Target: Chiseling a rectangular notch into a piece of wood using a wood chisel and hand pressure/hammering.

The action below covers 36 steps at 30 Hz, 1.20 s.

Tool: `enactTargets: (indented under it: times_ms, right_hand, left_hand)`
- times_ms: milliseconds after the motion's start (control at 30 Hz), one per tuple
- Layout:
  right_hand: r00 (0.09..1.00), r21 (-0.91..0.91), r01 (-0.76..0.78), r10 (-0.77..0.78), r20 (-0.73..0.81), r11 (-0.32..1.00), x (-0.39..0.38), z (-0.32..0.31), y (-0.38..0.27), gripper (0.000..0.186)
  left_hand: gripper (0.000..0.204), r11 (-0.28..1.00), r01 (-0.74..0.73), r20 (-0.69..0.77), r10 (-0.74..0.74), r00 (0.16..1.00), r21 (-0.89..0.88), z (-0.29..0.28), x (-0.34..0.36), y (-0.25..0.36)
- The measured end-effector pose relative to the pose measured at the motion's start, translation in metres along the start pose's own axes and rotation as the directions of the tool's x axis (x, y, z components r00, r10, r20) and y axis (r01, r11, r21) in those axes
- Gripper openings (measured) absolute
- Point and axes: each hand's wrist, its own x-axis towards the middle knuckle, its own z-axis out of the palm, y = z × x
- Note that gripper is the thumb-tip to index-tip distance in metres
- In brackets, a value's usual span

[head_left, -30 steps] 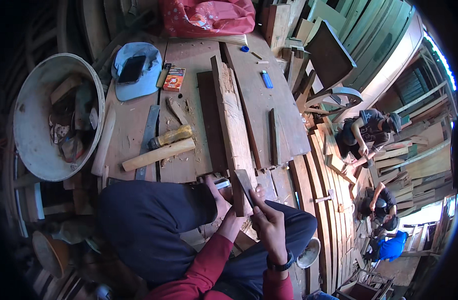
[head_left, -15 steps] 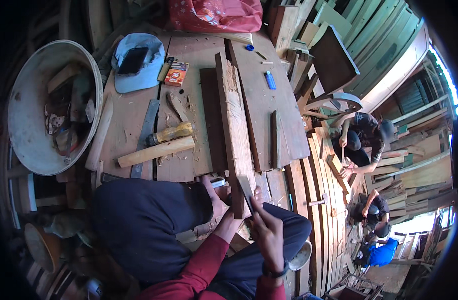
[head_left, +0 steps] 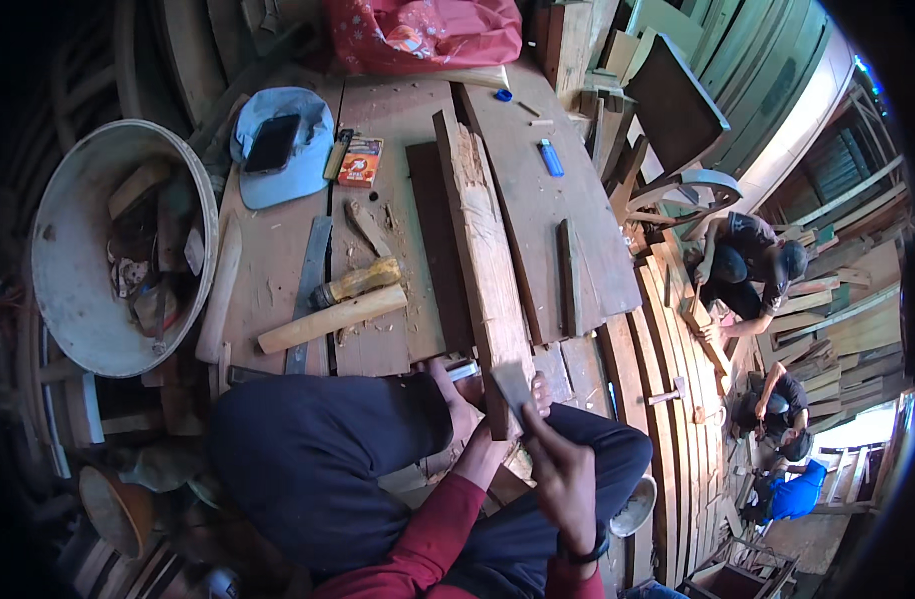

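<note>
A long wooden plank slants toward me, its upper face pale and rough-cut. Its near end lies over my lap. My left hand is wrapped around that near end from below; the plank hides most of it, with fingertips appearing along the right edge. In my right hand is a chisel with a wide flat steel blade, the fingers closed round its lower part. The blade rests against or just above the plank's face near its right edge; I cannot tell whether it touches.
On the boards lie a yellow-handled tool, a pale wooden piece, a cap with a phone, and a blue lighter. A white bucket stands left. People work among timber at the right.
The view has shifted, so the scene sits slightly lower and to the right. The chisel blade has turned, showing more of its flat face. Both hands keep their hold.
</note>
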Motion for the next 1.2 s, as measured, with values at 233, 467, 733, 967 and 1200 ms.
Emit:
enactTargets:
  times_ms: [233,467,733,967,1200]
  right_hand:
    - [1.0,-0.205,-0.003,0.002,-0.006,0.979,-0.01,0.019,-0.013,0.049]
    - [0.994,-0.23,0.0,-0.025,-0.106,0.973,-0.065,0.002,-0.012,0.051]
    - [0.996,-0.147,-0.02,0.006,-0.092,0.989,-0.079,-0.001,-0.014,0.051]
    - [0.996,-0.158,-0.012,-0.003,-0.094,0.987,-0.062,0.003,-0.018,0.046]
    - [0.995,-0.019,-0.097,0.096,-0.041,0.995,-0.058,-0.005,-0.022,0.045]
  left_hand:
    - [0.036,0.999,0.037,0.118,-0.039,0.992,0.013,-0.011,0.009,0.008]
    - [0.045,0.993,0.014,0.099,-0.026,0.995,0.12,-0.003,0.011,0.014]
    - [0.065,0.991,-0.021,0.151,0.001,0.988,0.129,0.012,0.006,0.009]
    - [0.071,0.976,0.114,0.061,-0.127,0.99,0.186,-0.007,-0.003,0.035]
    - [0.062,0.995,0.078,0.194,-0.088,0.977,0.062,-0.003,0.004,0.028]
